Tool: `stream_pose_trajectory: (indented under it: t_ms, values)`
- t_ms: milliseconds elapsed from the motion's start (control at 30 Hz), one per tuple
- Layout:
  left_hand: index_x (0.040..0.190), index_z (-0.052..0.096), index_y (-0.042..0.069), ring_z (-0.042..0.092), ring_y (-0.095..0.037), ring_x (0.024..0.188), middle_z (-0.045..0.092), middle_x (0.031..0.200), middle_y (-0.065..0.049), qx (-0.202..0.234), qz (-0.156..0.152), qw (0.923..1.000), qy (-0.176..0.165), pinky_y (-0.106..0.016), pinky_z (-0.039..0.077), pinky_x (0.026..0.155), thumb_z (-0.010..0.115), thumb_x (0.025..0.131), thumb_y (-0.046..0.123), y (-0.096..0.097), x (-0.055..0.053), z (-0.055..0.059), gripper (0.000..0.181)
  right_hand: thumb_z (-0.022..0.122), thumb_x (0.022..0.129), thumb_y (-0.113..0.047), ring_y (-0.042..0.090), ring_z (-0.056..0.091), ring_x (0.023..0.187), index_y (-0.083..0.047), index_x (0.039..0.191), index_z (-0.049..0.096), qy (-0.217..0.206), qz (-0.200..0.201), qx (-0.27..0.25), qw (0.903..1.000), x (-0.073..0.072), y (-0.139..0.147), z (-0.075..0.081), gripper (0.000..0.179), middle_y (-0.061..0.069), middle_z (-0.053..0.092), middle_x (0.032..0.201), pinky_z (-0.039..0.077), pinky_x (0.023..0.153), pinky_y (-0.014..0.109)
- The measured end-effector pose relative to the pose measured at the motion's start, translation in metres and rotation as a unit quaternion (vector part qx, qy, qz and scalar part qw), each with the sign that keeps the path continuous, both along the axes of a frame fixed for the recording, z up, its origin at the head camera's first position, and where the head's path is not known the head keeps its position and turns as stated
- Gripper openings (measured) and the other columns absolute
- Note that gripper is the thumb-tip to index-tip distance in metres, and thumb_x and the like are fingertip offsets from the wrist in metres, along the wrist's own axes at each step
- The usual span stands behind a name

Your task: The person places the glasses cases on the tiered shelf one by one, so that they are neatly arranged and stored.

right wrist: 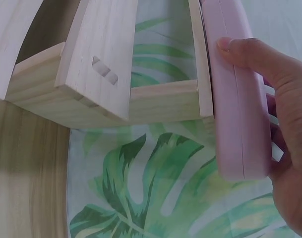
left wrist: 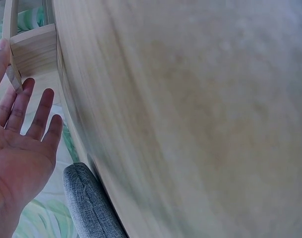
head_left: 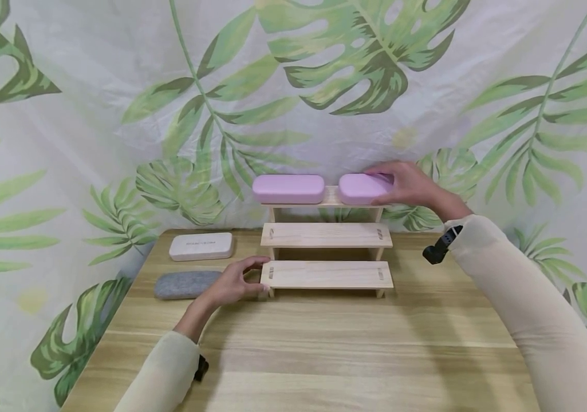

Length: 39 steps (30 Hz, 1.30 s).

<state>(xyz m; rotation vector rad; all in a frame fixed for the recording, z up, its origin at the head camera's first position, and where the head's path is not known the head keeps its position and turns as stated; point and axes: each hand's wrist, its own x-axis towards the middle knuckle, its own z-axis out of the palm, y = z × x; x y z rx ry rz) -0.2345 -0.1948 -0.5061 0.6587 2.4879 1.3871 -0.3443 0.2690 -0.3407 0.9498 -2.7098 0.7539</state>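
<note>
A three-tier wooden stand (head_left: pixel 326 274) stands against the back of the table. On its top tier sit two pink hard cases that look like glasses cases. My right hand (head_left: pixel 412 184) grips the right pink case (head_left: pixel 362 189) around its right end, thumb along the front. In the right wrist view, this pink case (right wrist: pixel 235 89) sits against the top board, its end jutting past the board's edge. The left pink case (head_left: pixel 289 189) lies untouched. My left hand (head_left: pixel 233 281) holds the left end of the lowest tier between thumb and forefinger, its other fingers extended.
Left of the stand, a white case (head_left: pixel 201 247) with printed lettering lies behind a grey fabric case (head_left: pixel 187 285), partly hidden by the left hand. A leaf-patterned cloth (head_left: pixel 118 114) hangs right behind the wooden table (head_left: pixel 324 355).
</note>
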Motion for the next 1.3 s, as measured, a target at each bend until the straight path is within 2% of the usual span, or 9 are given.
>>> stream_pose_trajectory:
  t_ms: [333, 667, 1300]
  values:
    - [0.151, 0.057, 0.010, 0.057, -0.038, 0.135, 0.062, 0.146, -0.015, 0.006, -0.002, 1.0000, 0.000, -0.060, 0.047, 0.112, 0.087, 0.090, 0.014, 0.000, 0.001, 0.001, 0.068, 0.100, 0.070, -0.028, 0.031, 0.066, 0.116, -0.007, 0.135, 0.073, 0.001, -0.004, -0.001, 1.0000, -0.002, -0.010, 0.001, 0.073, 0.013, 0.073, 0.133, 0.051, 0.089, 0.043]
    - [0.151, 0.057, 0.010, 0.056, -0.038, 0.136, 0.062, 0.146, -0.015, 0.008, -0.001, 1.0000, -0.004, -0.061, 0.047, 0.112, 0.087, 0.090, 0.015, 0.000, 0.000, -0.001, 0.068, 0.098, 0.074, -0.027, 0.029, 0.066, 0.114, -0.007, 0.137, 0.071, -0.010, -0.007, -0.006, 0.9999, -0.005, -0.012, -0.003, 0.071, 0.013, 0.072, 0.134, 0.050, 0.089, 0.043]
    - [0.151, 0.058, 0.010, 0.055, -0.039, 0.137, 0.060, 0.149, -0.015, 0.014, -0.001, 0.9999, -0.008, -0.061, 0.046, 0.113, 0.087, 0.090, 0.014, 0.000, 0.000, -0.001, 0.068, 0.096, 0.076, -0.027, 0.032, 0.067, 0.116, -0.005, 0.135, 0.072, 0.000, 0.014, -0.016, 0.9998, -0.011, -0.016, -0.007, 0.068, 0.014, 0.073, 0.132, 0.051, 0.090, 0.045]
